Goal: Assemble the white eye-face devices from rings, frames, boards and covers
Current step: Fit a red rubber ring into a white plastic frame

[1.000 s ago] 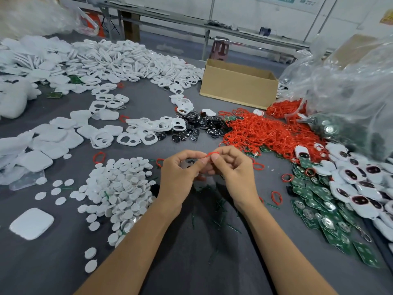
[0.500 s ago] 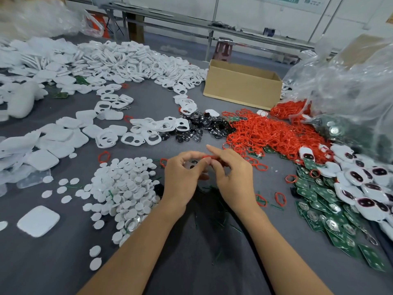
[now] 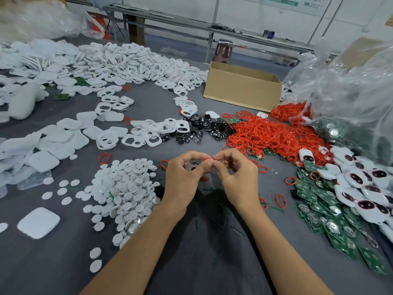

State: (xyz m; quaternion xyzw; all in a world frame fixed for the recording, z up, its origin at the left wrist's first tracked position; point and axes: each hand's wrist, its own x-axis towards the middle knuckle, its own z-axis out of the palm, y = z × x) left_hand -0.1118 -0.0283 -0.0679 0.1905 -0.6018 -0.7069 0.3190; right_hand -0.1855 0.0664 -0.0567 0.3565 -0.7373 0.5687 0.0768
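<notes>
My left hand [image 3: 185,177] and my right hand [image 3: 238,177] meet above the grey table, fingertips pinching a thin red ring [image 3: 209,159] between them. Behind my left fingers a small glossy part [image 3: 192,165] shows, mostly hidden. A heap of red rings [image 3: 272,135] lies beyond my right hand. Black eye pieces [image 3: 202,126] sit behind it to the left. White frames [image 3: 136,139] and white covers [image 3: 61,137] spread to the left. Green boards [image 3: 319,211] and finished white eye-face devices [image 3: 361,182] lie at the right.
A pile of white round discs [image 3: 125,188] sits beside my left forearm. A cardboard box [image 3: 242,86] stands at the back. Clear plastic bags [image 3: 350,92] bulge at the right. Green offcuts [image 3: 221,209] litter the table under my hands. Loose red rings [image 3: 280,201] lie near my right wrist.
Both hands stayed together on the red ring, with small shifts of the fingers. The camera view drifted slightly.
</notes>
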